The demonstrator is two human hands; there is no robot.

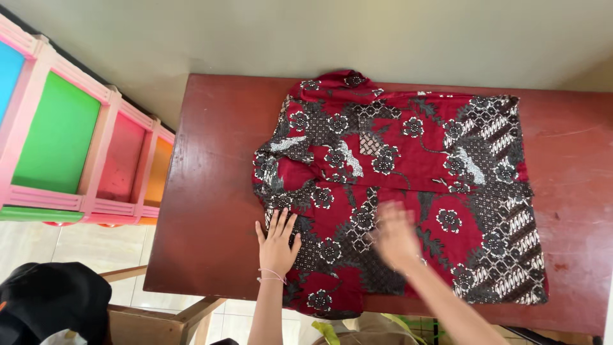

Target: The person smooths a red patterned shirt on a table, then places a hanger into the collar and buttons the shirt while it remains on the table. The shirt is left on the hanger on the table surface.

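- Two hands on red batik shirt (396,185), near table's (211,211) front edge.
- Left hand (278,246) flat, fingers spread.
- Right hand (396,237) blurred, seemingly open.
- Best smoothed outward, pressing evenly.

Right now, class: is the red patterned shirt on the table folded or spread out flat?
Partly folded. The shirt lies flat on the table, sides turned inward; left hand presses it, right hand is blurred.

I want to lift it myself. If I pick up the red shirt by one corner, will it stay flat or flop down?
The shirt would probably flop: it is thin cloth, lying folded and creased on the table. It looks light, since the flat left hand seems to hold it in place. It likely slides easily on that smooth top.
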